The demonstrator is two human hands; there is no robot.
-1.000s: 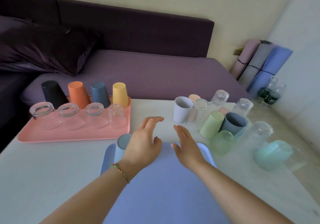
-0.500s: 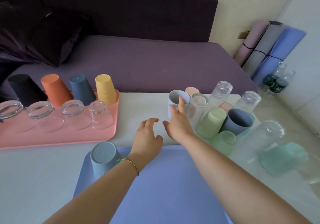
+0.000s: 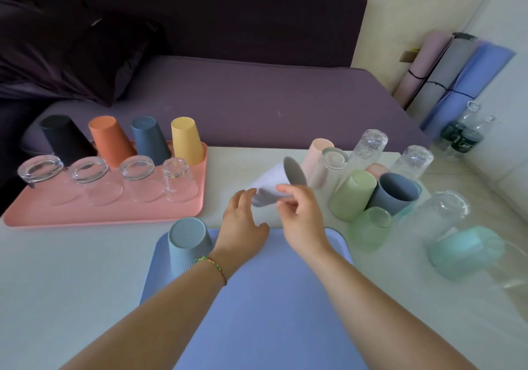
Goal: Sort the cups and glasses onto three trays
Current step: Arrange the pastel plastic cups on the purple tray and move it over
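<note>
My right hand [image 3: 303,221] grips a pale lavender cup [image 3: 273,184], tilted on its side above the table with its mouth facing up and right. My left hand [image 3: 243,232] hovers just left of it, fingers spread, fingertips close to the cup's base. Below both lies a blue tray [image 3: 257,312] bearing one upturned grey-blue cup [image 3: 188,244] at its far left corner. A pink tray [image 3: 108,212] at the left holds several upturned coloured cups and several upturned glasses. A cluster of loose cups and glasses [image 3: 371,181] stands at the right.
A light green cup [image 3: 353,194] and a slate blue cup [image 3: 395,194] lie tilted in the cluster. A mint cup [image 3: 465,251] lies on its side at far right. A purple sofa [image 3: 243,101] runs behind the table; rolled mats [image 3: 451,75] and bottles [image 3: 463,138] stand at the right wall.
My right hand reached to the lavender cup, took hold of it and lifted it leftward, tipping it over. My left hand moved forward toward it.
</note>
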